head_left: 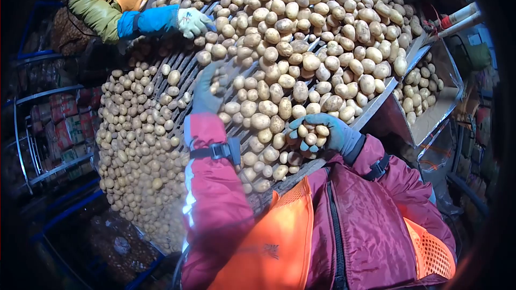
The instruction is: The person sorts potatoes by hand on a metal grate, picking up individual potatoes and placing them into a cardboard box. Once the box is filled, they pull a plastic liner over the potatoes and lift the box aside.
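My left hand (206, 94), in a grey-blue work glove, is over the slatted grating (185, 70), its fingers curled round a couple of small potatoes (216, 87); motion blurs it slightly. Palm up near the grating's front edge, my right hand (341, 133) wears a similar glove and cups several small potatoes (314, 135). Between both hands lie larger loose potatoes (267, 107), and the heap (322, 16) rises beyond them.
A co-worker's gloved hand (193, 23) reaches in from the upper left, close to my left hand. Smaller potatoes (140, 145) pile up left of the grating. At right stands a cardboard-lined bin (449, 104) with potatoes, beside a metal rail (379, 102). Filled sacks (64, 113) lie far left.
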Demonstrator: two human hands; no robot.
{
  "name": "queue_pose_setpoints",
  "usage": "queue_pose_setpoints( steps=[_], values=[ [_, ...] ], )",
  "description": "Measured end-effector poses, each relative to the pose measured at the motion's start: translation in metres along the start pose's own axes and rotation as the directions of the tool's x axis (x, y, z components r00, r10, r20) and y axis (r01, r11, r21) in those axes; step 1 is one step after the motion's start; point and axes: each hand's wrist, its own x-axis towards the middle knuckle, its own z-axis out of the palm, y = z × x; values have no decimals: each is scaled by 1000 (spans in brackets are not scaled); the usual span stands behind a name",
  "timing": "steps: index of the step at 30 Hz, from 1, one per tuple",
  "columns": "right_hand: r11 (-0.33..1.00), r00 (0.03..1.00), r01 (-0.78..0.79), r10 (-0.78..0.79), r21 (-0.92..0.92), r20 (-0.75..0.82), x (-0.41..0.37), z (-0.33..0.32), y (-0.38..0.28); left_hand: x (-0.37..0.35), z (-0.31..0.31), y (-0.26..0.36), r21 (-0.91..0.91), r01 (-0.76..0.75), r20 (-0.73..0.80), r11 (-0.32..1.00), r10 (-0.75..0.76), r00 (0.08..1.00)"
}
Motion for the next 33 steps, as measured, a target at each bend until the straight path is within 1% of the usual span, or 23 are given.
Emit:
queue_pose_setpoints(
  steps=[1, 2, 4, 5, 6, 7, 9, 11, 12, 14, 15, 17, 18, 19, 20, 22, 23, 24, 27, 28, 30, 31, 33],
  values=[
    [1000, 1000, 3, -4, 9, 5, -1, 2, 0, -2, 32, -3, 337, -108, -169, 935, 173, 970],
    [1000, 1000, 8, -8, 18, 12, -2, 3, 0, 8, 29, -6, 336, -108, -172, 936, 174, 970],
    [999, 1000, 7, -7, 38, 9, -4, 5, -2, 43, 24, -9, 789, 101, -247, 606, 163, 955],
    [998, 1000, 6, -7, 60, 5, -5, 6, -2, 51, 24, -10, 789, 99, -246, 606, 165, 955],
    [998, 1000, 8, -9, 60, 7, -5, 7, -2, 56, 30, -10, 952, 157, -222, 263, 238, 946],
    [999, 999, 47, -47, 12, 16, -6, 8, -1, 60, 36, -12, 970, 214, -172, -117, 294, 940],
    [996, 996, 86, -85, -33, 24, -10, 10, 0, 61, 46, -22, 959, 238, -183, -153, 308, 934],
    [935, 969, 244, -225, -259, 102, -13, 14, 0, 62, 53, -27, 940, 280, -205, -195, 333, 920],
    [936, 969, 243, -224, -257, 100, -14, 15, -1, 64, 51, -29, 940, 280, -206, -195, 330, 921],
    [996, 996, 87, -87, -20, 33, -14, 19, -4, 65, 47, -28, 939, 270, -183, -212, 356, 916],
    [996, 996, 88, -87, -24, 32, -14, 18, -5, 64, 40, -27, 940, 270, -183, -209, 358, 915],
    [951, 976, 214, -197, -222, 97, -15, 16, -5, 59, 21, -25, 937, 42, -152, 347, 298, 942],
    [951, 976, 213, -196, -223, 96, -15, 14, -5, 49, 21, -19, 937, 43, -154, 348, 298, 942],
    [954, 977, 194, -168, -228, 131, -15, 12, -7, 32, 29, -9, 732, 65, -221, 678, 146, 964],
    [956, 977, 176, -140, -233, 164, -15, 11, -8, 14, 38, -1, 416, 116, -222, 902, -22, 975],
    [984, 980, 147, -132, -100, 148, -4, 3, -2, -23, 62, 3, 131, 94, -189, 987, -69, 980],
    [971, 997, 31, -46, 239, 59, 0, 3, -1, -28, 41, -7, 15, 104, -114, 994, -102, 988],
    [990, 982, 100, -114, 99, 153, -1, 15, -9, -41, 44, -9, -44, 108, -28, 993, -110, 994],
    [854, 931, 365, -343, -370, 127, 1, 50, -11, -76, 74, -19, -32, 93, -49, 995, -95, 994],
    [974, 973, 227, -226, -2, 46, 9, 53, -7, -87, 90, -20, 81, 82, -92, 993, -74, 993],
    [981, 973, 145, -165, 127, 163, 17, 58, -7, -100, 99, -32, 218, 6, -107, 976, 18, 994],
    [979, 978, 130, -153, 160, 139, 18, 66, -4, -107, 110, -39, 244, -46, -157, 969, 86, 984],
    [980, 990, 130, -135, 152, 27, 24, 77, 5, -123, 129, -41, 259, -2, -259, 966, 71, 963]
  ],
)
